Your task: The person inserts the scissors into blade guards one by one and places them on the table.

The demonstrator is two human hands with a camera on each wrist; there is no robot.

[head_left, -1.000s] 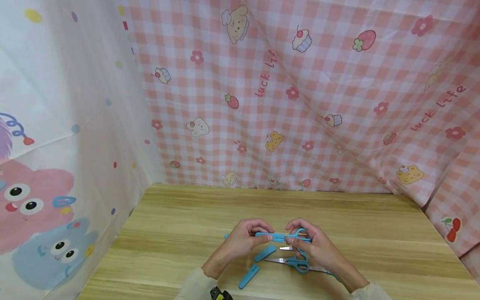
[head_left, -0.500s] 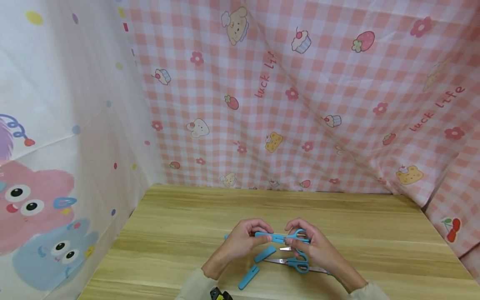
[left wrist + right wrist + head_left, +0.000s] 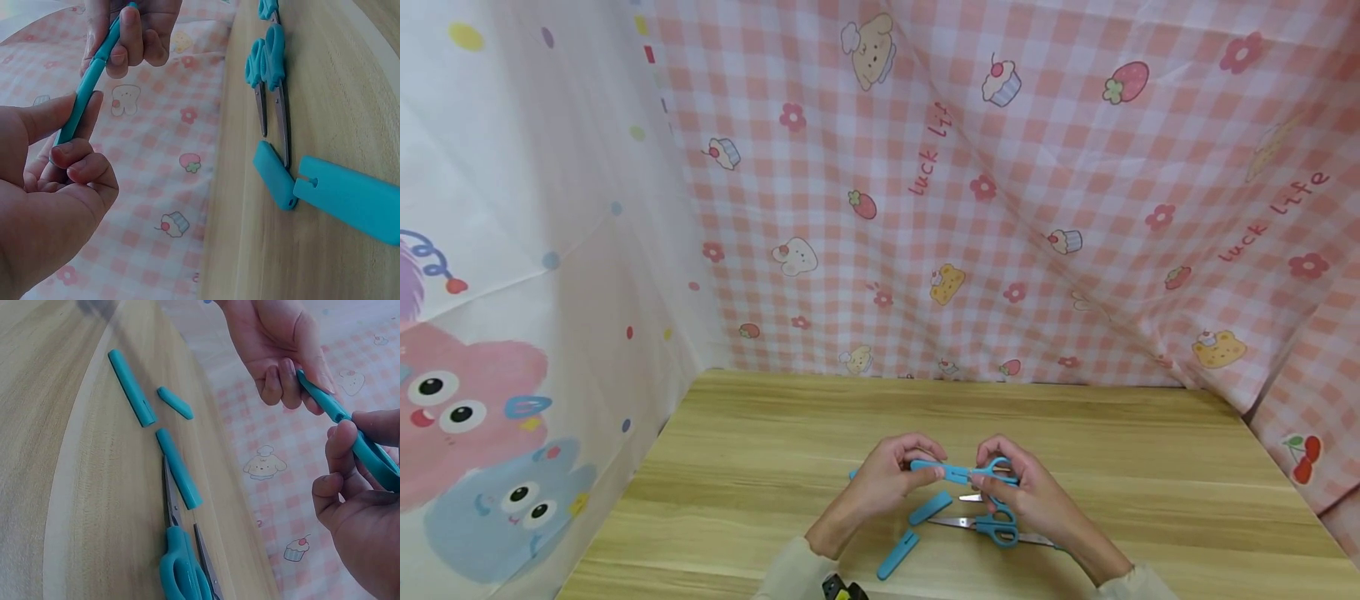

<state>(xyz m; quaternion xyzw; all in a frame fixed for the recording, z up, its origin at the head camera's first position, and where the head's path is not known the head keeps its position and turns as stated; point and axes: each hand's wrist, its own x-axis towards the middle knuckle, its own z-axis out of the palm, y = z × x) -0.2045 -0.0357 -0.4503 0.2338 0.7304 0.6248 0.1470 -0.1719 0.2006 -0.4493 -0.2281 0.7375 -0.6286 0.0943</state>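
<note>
My left hand (image 3: pixel 887 477) pinches a blue scissor cap (image 3: pixel 957 474) between thumb and fingers. My right hand (image 3: pixel 1022 482) grips the blue-handled scissors (image 3: pixel 374 461) at the handle. The cap covers the blades of these scissors and meets the handle end, all raised above the table. Below the hands lie more scissors (image 3: pixel 997 527) with bare metal blades, partly hidden by the right hand in the head view. Loose blue caps rest beside them: one cap (image 3: pixel 930 507) by the blade tips, another cap (image 3: pixel 897 555) nearer me, and a third cap (image 3: pixel 175 403) farther left, mostly behind the left hand.
Everything loose lies on a wood-grain table (image 3: pixel 760 433). A pink checked cloth (image 3: pixel 820 200) hangs along its back edge and a white printed cloth (image 3: pixel 587 317) along the left. A black-and-yellow object (image 3: pixel 842 587) shows by the left sleeve.
Both hands keep their hold in nearly the same place. The held cap tilts slightly more, its left end a little higher, and the right fingertips have shifted slightly.
</note>
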